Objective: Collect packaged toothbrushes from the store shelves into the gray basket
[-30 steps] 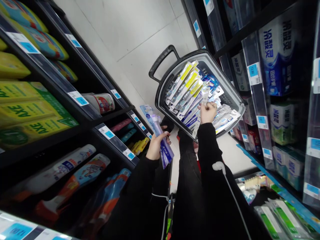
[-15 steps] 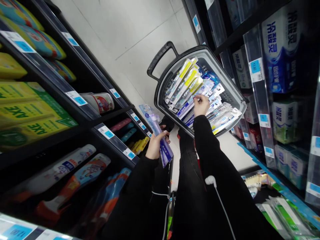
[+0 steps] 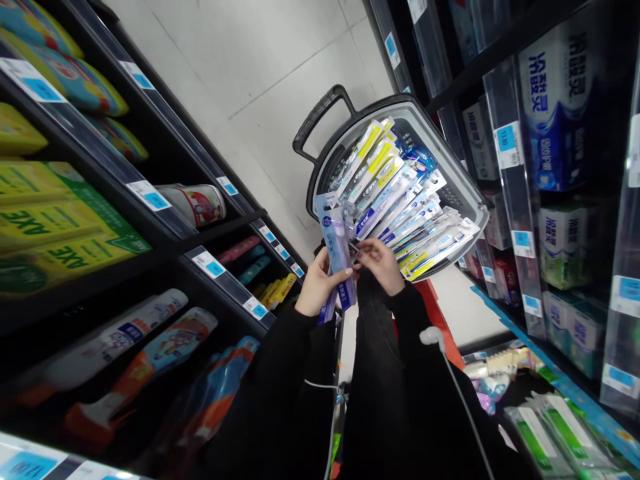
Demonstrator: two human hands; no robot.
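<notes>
My left hand (image 3: 321,285) is closed around purple-and-blue toothbrush packs (image 3: 336,230), held upright at a slant beside the basket's near left edge. More than one pack shows, their purple ends spreading below my fingers. Right beside them, my right hand (image 3: 381,265) has its fingers pinched together at the packs' edge; what they grip is too small and dark to make out. Just beyond both hands is a grey-and-black shopping basket (image 3: 453,157) with its handle (image 3: 320,117) raised to the left. Rows of packaged toothbrushes (image 3: 395,200) fill it, with yellow, purple and white labels.
Shelves on the left hold yellow AXE packs (image 3: 60,230) and bottles with orange parts (image 3: 155,353). Boxed toothpaste (image 3: 557,113) lines the shelf on the right. Light floor tiles (image 3: 270,73) stretch ahead. A white earphone (image 3: 433,335) dangles over my right sleeve.
My right hand has come out from over the basket, back and left to the packs in my left hand. My left hand has shifted slightly right and lifted the packs toward the basket's edge.
</notes>
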